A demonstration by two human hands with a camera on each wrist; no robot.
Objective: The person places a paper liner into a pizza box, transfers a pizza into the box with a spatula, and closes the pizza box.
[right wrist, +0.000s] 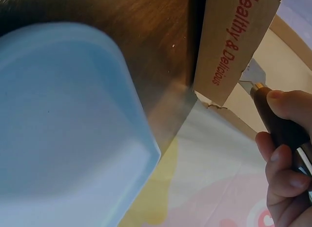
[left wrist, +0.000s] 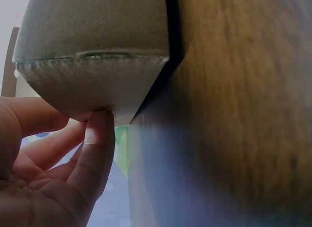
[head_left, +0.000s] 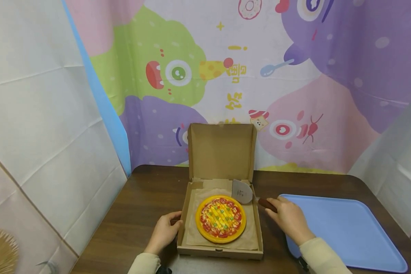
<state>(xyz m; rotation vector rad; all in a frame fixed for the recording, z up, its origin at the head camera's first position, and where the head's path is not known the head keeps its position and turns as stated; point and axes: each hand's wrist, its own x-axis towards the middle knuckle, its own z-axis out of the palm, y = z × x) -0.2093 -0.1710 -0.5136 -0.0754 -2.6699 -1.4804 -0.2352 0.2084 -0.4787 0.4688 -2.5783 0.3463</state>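
An open cardboard pizza box (head_left: 220,252) stands on the table with its lid upright at the back. Inside, on brown paper (head_left: 191,243), lies a toy pizza (head_left: 220,219) with a yellow rim and red, yellow and green topping. My left hand (head_left: 165,231) holds the box's left side wall, fingertips against the cardboard in the left wrist view. My right hand (head_left: 289,217) grips the dark brown handle of a pizza server (right wrist: 279,117). Its metal blade (head_left: 242,192) reaches over the box's right wall, at the pizza's back right edge.
To the right of the box lies a light blue tray (head_left: 349,232), partly under my right forearm. The dark wooden table (head_left: 123,224) ends at a cartoon-printed curtain (head_left: 226,76) behind the box. A straw-coloured bristly object (head_left: 0,251) shows at the lower left.
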